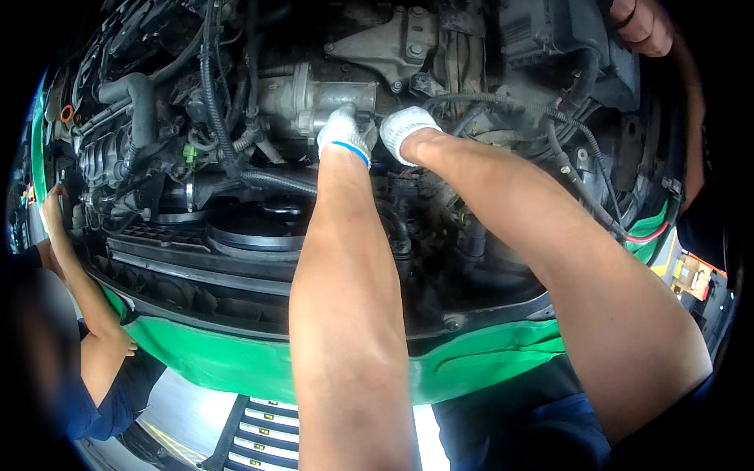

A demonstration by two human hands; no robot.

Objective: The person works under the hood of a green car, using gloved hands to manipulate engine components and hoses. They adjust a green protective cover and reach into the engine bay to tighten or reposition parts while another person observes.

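My left hand [343, 135], in a white knit glove with a blue cuff, is closed at the lower side of a silver cylindrical part that looks like a starter motor [287, 102]. Its thumb lies against the metal; the other fingertips are partly hidden. Just to the right, my right hand [407, 132], also gloved in white, is curled near the motor's right end. Whatever its fingers hold is out of sight. A grey metal bracket [386, 47] with bolts sits beyond both hands. From the right hand's far side a corrugated wire conduit [503, 100] runs rightward.
Green protective covers [212, 345] drape the car's front edge. Round black fan housings [255, 228] lie left of my forearms. A co-worker's arm [82, 275] reaches onto the left edge; another person's hand [646, 30] is at the far right. A drawer cabinet [263, 436] stands below.
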